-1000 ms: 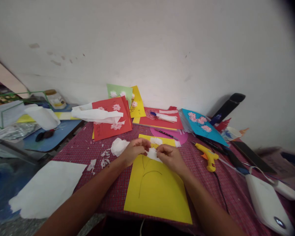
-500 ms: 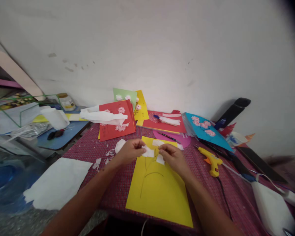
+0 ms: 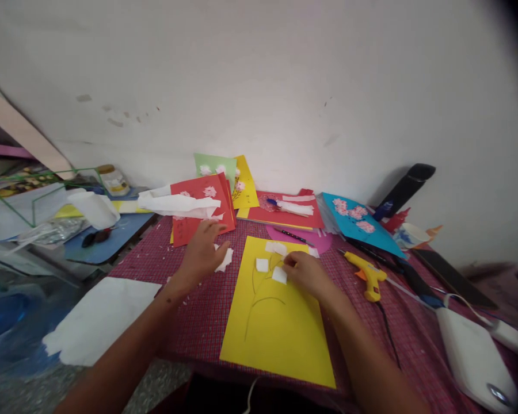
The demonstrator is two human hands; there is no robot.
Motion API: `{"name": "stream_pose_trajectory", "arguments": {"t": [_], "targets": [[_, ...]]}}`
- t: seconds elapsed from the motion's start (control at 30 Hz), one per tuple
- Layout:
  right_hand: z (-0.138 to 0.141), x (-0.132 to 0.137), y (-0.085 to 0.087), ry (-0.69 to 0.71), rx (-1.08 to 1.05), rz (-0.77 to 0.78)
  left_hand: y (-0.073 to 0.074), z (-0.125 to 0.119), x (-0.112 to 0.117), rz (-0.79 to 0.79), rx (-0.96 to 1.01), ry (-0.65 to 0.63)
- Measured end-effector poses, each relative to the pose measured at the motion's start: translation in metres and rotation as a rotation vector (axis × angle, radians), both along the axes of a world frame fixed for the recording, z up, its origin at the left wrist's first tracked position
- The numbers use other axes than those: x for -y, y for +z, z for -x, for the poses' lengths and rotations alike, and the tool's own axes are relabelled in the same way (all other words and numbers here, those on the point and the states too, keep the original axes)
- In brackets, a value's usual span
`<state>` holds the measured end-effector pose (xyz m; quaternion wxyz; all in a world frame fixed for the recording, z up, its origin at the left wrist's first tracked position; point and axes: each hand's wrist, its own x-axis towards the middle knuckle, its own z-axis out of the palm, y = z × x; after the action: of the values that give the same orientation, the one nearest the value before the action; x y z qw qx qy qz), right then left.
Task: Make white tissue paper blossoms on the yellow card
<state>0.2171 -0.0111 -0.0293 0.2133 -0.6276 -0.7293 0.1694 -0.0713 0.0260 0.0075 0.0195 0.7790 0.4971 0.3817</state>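
Observation:
A yellow card (image 3: 280,339) with a pencil-drawn branch lies before me. Small white paper squares (image 3: 262,265) rest on its upper part. My right hand (image 3: 306,273) is over the card's upper right, fingers curled and thumb pressed against them beside another white square (image 3: 279,275). Whatever the fingertips may hold is hidden. Left of the card, my left hand (image 3: 202,250) reaches out with fingers stretched and thumb apart. It hovers by a small pile of white paper pieces (image 3: 224,260), partly covering it.
A yellow glue gun (image 3: 366,275) lies right of the card, its cord trailing toward me. Behind are red cards with paper flowers (image 3: 190,227), a blue flower card (image 3: 358,221) and a pen (image 3: 291,236). A white sheet (image 3: 103,316) sits at the left edge.
My left hand has let go of a white paper square, now on the card, and moved left to the paper pieces, its fingers opening. My right hand has stayed near the card's upper right.

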Motion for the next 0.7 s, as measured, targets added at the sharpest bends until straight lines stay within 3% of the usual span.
{"name": "stream_pose_trajectory", "arguments": {"t": [0.13, 0.3, 0.47, 0.7], "targets": [[-0.002, 0.000, -0.001, 0.040, -0.054, 0.029, 0.001, -0.045, 0.011, 0.093, 0.022, -0.233], [0.003, 0.000, -0.005, 0.092, -0.054, 0.059, -0.020, -0.084, 0.015, 0.261, 0.100, -0.354], [0.009, 0.001, -0.001, 0.073, -0.190, 0.067, -0.042, -0.084, 0.019, 0.450, 0.266, -0.374], [0.018, 0.005, 0.006, 0.059, -0.507, 0.089, -0.043, -0.081, 0.022, 0.823, 0.588, -0.555]]}}
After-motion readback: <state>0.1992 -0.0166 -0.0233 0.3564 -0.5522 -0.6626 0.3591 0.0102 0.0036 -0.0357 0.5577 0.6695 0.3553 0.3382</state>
